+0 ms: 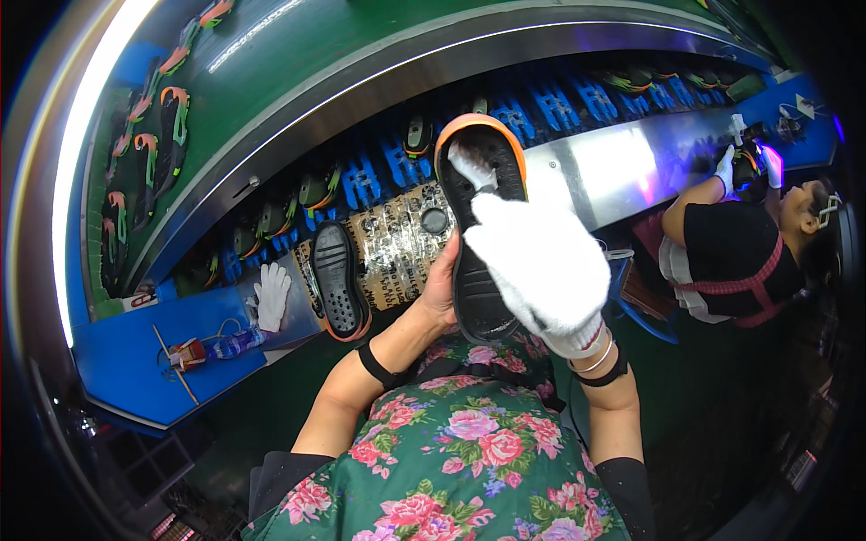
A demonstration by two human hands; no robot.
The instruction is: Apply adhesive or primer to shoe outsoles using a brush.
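Observation:
My bare left hand [441,284] grips the edge of a black shoe sole [474,270] with an orange rim. The sole is held up lengthwise in front of me, its hollow inner side showing. In a thick white glove, my right hand [546,257] is closed on a pale brush [474,167]. Its whitish head lies against the inside of the sole's far end; the glove hides most of the handle. A second black sole [336,279] with an orange rim lies to the left, on the taped bench top [388,252].
Beyond the bench, blue racks [361,183] carry several soles. More shoe parts ride on a green belt [271,50]. At left, a white glove [271,296] and a plastic bottle [236,343] lie near a blue board [135,361]. A co-worker [740,243] sits at right.

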